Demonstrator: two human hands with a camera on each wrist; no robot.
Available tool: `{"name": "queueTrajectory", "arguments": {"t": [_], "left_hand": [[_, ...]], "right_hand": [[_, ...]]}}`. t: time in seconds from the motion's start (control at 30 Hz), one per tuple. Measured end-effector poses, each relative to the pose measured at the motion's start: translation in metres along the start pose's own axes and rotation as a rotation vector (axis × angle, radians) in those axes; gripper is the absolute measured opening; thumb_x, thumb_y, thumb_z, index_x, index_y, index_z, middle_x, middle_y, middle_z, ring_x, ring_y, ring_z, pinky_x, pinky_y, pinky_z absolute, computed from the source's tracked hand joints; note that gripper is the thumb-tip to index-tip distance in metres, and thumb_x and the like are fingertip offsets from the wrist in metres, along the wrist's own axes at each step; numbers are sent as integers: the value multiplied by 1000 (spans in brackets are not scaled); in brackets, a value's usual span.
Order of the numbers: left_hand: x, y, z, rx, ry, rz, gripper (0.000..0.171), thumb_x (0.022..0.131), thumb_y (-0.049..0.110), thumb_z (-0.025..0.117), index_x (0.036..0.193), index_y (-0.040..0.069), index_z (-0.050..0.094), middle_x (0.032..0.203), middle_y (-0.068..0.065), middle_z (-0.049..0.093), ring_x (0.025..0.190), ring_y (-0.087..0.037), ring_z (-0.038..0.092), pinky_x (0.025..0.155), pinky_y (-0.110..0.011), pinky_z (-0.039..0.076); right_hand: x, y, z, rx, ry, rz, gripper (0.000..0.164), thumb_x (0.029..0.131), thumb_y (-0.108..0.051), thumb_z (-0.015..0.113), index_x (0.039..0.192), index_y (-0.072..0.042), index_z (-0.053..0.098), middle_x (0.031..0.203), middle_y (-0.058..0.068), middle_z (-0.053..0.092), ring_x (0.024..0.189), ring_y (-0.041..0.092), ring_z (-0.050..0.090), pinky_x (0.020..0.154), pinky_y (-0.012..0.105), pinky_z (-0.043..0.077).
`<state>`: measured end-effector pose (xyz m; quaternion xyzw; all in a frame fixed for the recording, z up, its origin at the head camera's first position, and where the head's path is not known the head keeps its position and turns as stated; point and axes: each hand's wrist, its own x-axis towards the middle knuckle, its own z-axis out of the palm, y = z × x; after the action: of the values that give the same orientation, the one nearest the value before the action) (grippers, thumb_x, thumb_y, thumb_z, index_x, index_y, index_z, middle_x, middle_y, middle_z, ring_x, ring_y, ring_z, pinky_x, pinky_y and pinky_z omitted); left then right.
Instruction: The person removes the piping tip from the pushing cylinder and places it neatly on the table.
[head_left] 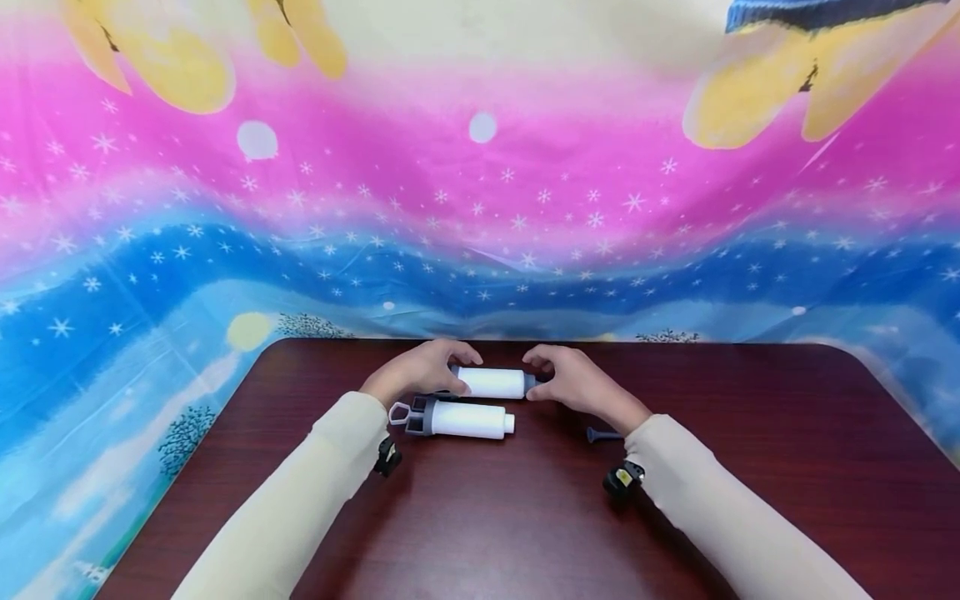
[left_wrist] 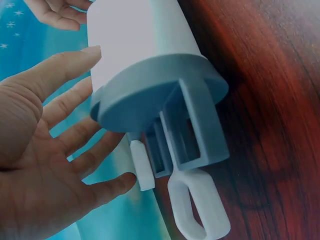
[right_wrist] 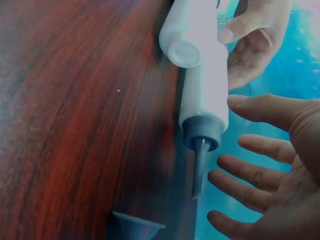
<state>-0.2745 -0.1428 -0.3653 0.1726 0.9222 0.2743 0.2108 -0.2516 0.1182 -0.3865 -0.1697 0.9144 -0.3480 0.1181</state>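
Observation:
Two white cylinders lie side by side on the table. The back cylinder (head_left: 491, 383) has a grey cap (right_wrist: 201, 132) with a thin grey nozzle (right_wrist: 198, 175) at its right end. My left hand (head_left: 431, 367) is at its left end, fingers spread and thumb close against the white barrel; contact is unclear. Around the capped end my right hand (head_left: 577, 379) is held with loose, parted fingers. The front cylinder (head_left: 468, 419) has a short white tip on the right, and a grey frame (left_wrist: 200, 120) with a white loop handle (left_wrist: 200, 205) on the left.
A small grey funnel-shaped piece (head_left: 602, 435) lies by my right wrist, partly hidden by the sleeve. The dark reddish wood table (head_left: 480, 517) ends at a back edge just past my hands, where a patterned pink and blue cloth (head_left: 480, 208) hangs.

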Motion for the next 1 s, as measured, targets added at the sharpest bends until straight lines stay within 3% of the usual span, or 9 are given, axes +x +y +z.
{"name": "queueTrajectory", "arguments": {"t": [0.2, 0.47, 0.6, 1.0], "left_hand": [[8, 1, 0, -14, -50, -25, 49, 94, 16, 79, 141, 18, 65, 149, -9, 59, 135, -28, 55, 112, -50, 48], [15, 7, 1, 17, -73, 35, 49, 92, 12, 80, 139, 16, 66, 144, -8, 64, 135, -27, 58, 112, -46, 49], [18, 9, 2, 7, -92, 32, 48, 92, 9, 80, 137, 17, 67, 144, -8, 65, 133, -26, 59, 110, -45, 50], [27, 15, 6, 78, -127, 13, 51, 93, 9, 79, 140, 24, 66, 148, -7, 62, 128, -24, 60, 107, -45, 51]], "right_hand": [[9, 2, 5, 5, -11, 2, 52, 91, -13, 80, 139, -2, 63, 134, 19, 66, 125, 35, 61, 104, 52, 52], [19, 4, 10, -6, -18, 12, 50, 90, -12, 81, 136, -2, 65, 130, 19, 68, 121, 34, 63, 99, 49, 54], [22, 6, 12, -12, -17, -4, 48, 89, -12, 82, 133, -2, 66, 129, 19, 69, 120, 34, 64, 98, 47, 55], [25, 8, 15, 9, -23, -2, 39, 88, -10, 83, 125, -4, 71, 122, 17, 72, 100, 26, 64, 79, 35, 55]]}}
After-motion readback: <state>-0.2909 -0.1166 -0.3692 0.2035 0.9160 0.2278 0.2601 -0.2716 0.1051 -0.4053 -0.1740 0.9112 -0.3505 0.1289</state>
